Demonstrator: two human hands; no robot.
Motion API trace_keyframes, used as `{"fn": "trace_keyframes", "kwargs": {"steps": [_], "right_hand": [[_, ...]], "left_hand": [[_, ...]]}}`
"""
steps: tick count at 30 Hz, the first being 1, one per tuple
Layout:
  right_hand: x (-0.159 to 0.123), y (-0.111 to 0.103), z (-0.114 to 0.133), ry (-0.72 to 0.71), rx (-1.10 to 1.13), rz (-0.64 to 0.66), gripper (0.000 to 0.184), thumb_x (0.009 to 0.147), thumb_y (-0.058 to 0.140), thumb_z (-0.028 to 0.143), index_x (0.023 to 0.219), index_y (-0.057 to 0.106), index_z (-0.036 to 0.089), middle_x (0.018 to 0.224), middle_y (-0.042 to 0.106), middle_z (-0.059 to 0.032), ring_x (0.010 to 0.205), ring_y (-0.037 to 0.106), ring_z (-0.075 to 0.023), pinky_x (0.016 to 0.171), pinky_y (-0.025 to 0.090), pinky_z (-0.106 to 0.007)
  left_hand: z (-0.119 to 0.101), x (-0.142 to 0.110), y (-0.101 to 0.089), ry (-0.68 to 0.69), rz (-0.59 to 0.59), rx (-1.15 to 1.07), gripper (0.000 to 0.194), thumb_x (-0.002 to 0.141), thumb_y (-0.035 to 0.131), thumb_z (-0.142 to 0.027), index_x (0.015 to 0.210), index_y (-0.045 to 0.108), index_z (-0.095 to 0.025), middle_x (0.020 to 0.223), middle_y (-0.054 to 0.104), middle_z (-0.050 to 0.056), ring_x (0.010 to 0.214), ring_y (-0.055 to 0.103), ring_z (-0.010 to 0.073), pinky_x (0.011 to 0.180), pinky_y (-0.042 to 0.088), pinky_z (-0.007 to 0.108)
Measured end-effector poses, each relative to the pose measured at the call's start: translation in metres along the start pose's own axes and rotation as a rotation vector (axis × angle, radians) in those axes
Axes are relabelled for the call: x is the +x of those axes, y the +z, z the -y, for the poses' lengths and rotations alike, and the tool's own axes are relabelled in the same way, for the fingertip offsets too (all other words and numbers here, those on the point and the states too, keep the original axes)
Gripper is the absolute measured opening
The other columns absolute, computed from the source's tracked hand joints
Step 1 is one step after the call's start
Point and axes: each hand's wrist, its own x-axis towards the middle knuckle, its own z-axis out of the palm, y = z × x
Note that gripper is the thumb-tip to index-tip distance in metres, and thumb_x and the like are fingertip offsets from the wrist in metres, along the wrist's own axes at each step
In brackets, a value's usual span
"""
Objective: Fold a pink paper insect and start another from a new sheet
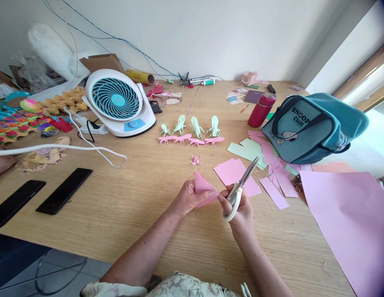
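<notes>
My left hand (191,197) is closed on a folded piece of pink paper (202,185), thumb on top, above the table's front part. In my right hand (241,210) are scissors (240,185) with white handles, their blades pointing up and away to the right. The right thumb and forefinger also pinch the paper's right corner. Just beyond the hands lies a small pink folded paper figure (196,159). Behind it stand a row of pink paper figures (196,141) and several pale green ones (196,127). Square pink sheets (233,171) lie beyond my right hand.
A white and blue fan (117,103) stands at the back left, two black phones (64,191) at the left. Right are a red flask (262,109), a teal bag (312,128), paper strips (274,193) and a large pink sheet (349,222). Another person's hand (4,163) shows far left.
</notes>
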Motion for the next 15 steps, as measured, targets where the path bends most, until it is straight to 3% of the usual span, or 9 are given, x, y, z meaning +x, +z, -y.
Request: {"fn": "trace_keyframes", "kwargs": {"steps": [8,15], "right_hand": [[0.0006,-0.0012,-0.0014,-0.021,0.017,0.089,0.034,0.076,0.076,0.036,0.099,0.054,0.025,0.081,0.062,0.0014,0.064,0.054,-0.0135,0.055,0.042,-0.026],[0.0043,-0.0057,-0.0057,0.004,-0.006,0.048,0.035,0.078,0.075,0.04,0.102,0.056,0.024,0.082,0.065,-0.0006,0.07,0.055,-0.0161,0.06,0.042,-0.027]], "left_hand": [[0.0021,0.001,-0.0037,-0.045,-0.043,-0.031,0.023,0.076,0.075,-0.035,0.077,0.071,-0.012,0.072,0.063,0.002,0.067,0.055,0.0127,0.064,0.041,0.022],[-0.0028,0.0021,-0.0053,0.111,-0.128,0.098,0.02,0.08,0.072,-0.033,0.082,0.064,-0.015,0.076,0.06,0.0,0.07,0.055,0.0121,0.068,0.044,0.022]]}}
